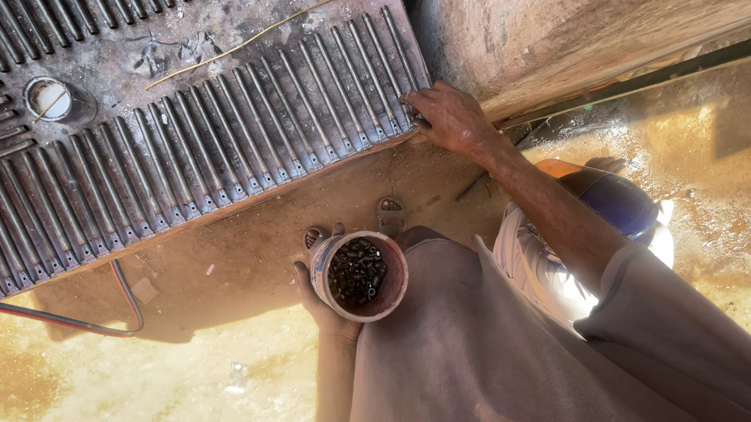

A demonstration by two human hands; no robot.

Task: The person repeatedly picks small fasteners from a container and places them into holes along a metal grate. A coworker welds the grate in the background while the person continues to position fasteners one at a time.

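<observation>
My left hand (pixel 322 308) grips a small round can (pixel 359 276) from below, held against my body; it holds several dark bolts or nuts. My right hand (pixel 451 118) reaches forward and rests its fingers on the lower right corner of a large rusty ribbed metal panel (pixel 180 147) that lies flat on the ground. The panel has rows of raised ribs and a round opening (pixel 50 97) near its left side. A thin yellowish rod (pixel 260 33) lies across the panel's flat middle strip.
A red and a dark hose (pixel 86 319) run along the sandy ground under the panel's near edge. A rough concrete wall (pixel 575 12) rises at the right. A person in an orange and blue cap (pixel 610 199) crouches below my right arm. My sandalled toes (pixel 389 212) show.
</observation>
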